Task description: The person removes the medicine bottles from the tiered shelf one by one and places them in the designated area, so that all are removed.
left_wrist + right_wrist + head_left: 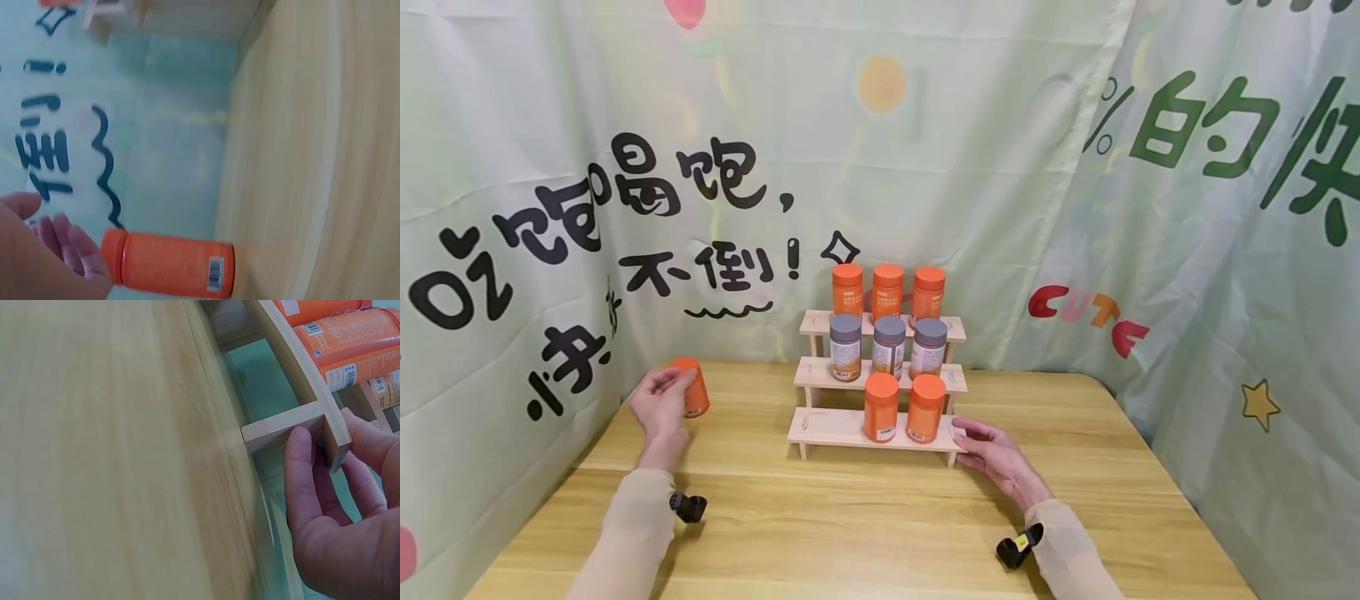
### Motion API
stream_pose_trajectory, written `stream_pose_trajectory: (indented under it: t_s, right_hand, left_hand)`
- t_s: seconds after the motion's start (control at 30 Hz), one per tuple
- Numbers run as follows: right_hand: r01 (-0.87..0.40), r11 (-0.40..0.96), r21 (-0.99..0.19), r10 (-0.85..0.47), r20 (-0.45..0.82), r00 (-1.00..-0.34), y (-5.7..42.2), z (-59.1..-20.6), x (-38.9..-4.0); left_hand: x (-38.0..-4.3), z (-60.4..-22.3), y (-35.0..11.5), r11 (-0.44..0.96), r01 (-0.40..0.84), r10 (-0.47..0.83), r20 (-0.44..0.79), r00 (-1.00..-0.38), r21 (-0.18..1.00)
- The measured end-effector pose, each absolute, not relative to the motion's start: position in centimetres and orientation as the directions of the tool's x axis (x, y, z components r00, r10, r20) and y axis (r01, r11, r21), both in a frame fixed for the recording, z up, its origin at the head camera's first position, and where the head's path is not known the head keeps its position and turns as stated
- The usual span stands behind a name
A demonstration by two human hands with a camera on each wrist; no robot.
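An orange bottle [697, 390] with an orange lid stands upright at the table's left back. My left hand [658, 404] is right beside it and partly covers it in the head view. In the left wrist view the thumb and fingers are loosely bent with a gap between them, and the orange bottle [178, 264] lies outside that gap; contact cannot be told. My right hand [996, 458] grips the right end of the lowest step of a three-step wooden rack [831, 425]. Its thumb lies on top and its fingers [301, 469] curl underneath, by the leg.
The rack's top step bears three orange bottles [888, 293]. Three grey-lidded bottles [889, 350] stand on the middle step, and two orange bottles [881, 408] on the lowest. Printed cloth [925, 192] hangs behind the wooden table [850, 525].
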State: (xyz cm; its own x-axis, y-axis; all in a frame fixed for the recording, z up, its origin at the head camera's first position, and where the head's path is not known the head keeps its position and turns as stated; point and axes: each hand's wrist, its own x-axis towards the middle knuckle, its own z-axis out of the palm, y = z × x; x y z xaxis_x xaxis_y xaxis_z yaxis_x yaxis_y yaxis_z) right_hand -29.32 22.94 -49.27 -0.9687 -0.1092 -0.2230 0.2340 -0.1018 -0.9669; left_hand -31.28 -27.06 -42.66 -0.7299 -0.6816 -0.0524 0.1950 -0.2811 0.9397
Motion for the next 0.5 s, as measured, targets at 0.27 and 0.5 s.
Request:
stream_pose_trajectory:
  t_s: [0.27,0.5]
  right_hand:
    - [0.232,-0.101,-0.968,-0.108,-0.221,-0.969,23.0,-49.4,-29.2]
    - [0.232,-0.081,-0.969,-0.109,-0.223,-0.969,22.9,-49.2,-29.3]
  left_hand:
    - [-30.7,-43.2,-23.6,-0.207,0.220,-0.576,0.063,-0.815,0.953]
    - [-30.6,-43.9,-21.3,-0.241,0.136,-0.470,0.008,-0.883,0.961]
